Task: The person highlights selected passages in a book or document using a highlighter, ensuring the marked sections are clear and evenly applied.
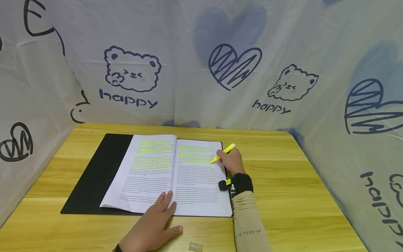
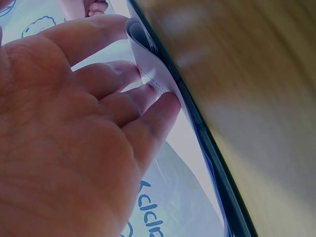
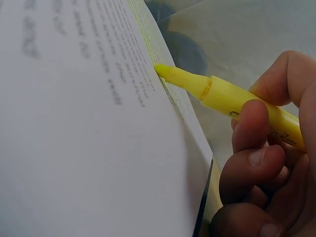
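Note:
My right hand [image 1: 232, 161] pinches a yellow highlighter [image 3: 247, 106], its tip at the end of a highlighted line on the right page [image 1: 198, 189] of an open booklet. Yellow bands cover the upper text there and several lines of the left page [image 1: 141, 182]. In the right wrist view, the thumb and fingers wrap the barrel and the tip meets the paper. My left hand [image 1: 154, 222] rests its fingertips on the booklet's lower edge near the spine, fingers extended and thumb spread. The left wrist view shows those fingertips against the curved page edges [image 2: 153, 66].
The booklet lies in a black folder [image 1: 91, 178], its bare cover spread to the left on a wood-grain table [image 1: 283, 196]. A small translucent piece [image 1: 196, 246] lies at the front edge. Printed white cloth [image 1: 189, 70] hangs behind and at both sides.

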Available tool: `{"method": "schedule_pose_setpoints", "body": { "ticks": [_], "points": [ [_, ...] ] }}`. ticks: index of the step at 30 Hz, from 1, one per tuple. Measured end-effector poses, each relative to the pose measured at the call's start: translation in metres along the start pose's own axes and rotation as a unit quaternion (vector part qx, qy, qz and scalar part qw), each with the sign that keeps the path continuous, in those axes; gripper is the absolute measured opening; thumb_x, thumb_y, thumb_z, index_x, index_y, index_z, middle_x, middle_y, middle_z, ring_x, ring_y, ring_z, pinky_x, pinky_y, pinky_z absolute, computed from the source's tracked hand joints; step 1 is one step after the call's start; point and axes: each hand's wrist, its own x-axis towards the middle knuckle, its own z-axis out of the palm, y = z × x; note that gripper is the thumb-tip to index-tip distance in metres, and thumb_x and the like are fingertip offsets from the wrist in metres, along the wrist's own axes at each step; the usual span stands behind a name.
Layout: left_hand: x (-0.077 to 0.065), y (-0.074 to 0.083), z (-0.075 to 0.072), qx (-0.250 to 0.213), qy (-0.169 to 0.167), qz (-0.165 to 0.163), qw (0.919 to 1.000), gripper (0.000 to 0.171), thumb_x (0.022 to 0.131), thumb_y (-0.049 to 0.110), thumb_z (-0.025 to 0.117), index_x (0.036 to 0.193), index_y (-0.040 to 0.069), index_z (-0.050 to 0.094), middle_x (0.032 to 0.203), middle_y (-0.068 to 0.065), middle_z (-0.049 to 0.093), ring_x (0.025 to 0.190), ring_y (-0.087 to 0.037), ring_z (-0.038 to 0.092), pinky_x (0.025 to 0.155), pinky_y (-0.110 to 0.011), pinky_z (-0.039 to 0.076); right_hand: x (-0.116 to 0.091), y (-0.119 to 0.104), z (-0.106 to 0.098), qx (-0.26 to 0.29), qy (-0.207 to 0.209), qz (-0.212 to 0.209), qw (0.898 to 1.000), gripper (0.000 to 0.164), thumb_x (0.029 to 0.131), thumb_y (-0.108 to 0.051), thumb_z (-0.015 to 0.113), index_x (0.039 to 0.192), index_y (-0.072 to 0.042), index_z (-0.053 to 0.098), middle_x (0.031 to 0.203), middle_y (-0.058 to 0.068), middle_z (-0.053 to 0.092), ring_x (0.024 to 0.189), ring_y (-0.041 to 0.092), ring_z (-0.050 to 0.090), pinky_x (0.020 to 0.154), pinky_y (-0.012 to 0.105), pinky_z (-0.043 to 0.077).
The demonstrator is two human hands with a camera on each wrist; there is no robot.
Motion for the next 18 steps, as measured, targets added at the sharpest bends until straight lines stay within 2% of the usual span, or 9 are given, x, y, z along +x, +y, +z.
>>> {"method": "schedule_pose_setpoints", "body": {
  "ticks": [10, 18],
  "points": [
    [-0.0005, 0.0011, -0.0004, 0.0, 0.002, -0.003, 1.0, 0.082, 0.086, 0.063, 0.055, 0.142, 0.003, 0.045, 0.159, -0.011, 0.02, 0.146, -0.033, 0.01, 0.111, -0.056, 0.019, -0.0026, -0.0021, -0.0027, 0.002, 0.001, 0.004, 1.0, 0.035, 0.082, -0.04, 0.062, 0.088, -0.005, 0.061, 0.071, 0.009, 0.057, 0.064, 0.027, 0.051, 0.053, 0.032, 0.034],
    [0.0005, 0.0001, 0.0004, -0.002, -0.003, -0.006, 1.0, 0.083, 0.085, 0.063, 0.056, 0.142, 0.004, 0.045, 0.159, -0.011, 0.02, 0.146, -0.033, 0.01, 0.111, -0.057, 0.02, -0.0025, 0.0005, -0.0045, 0.003, 0.004, -0.017, 1.0, 0.033, 0.083, -0.038, 0.062, 0.084, -0.005, 0.061, 0.069, 0.009, 0.057, 0.061, 0.026, 0.049, 0.052, 0.032, 0.033]
  ]
}}
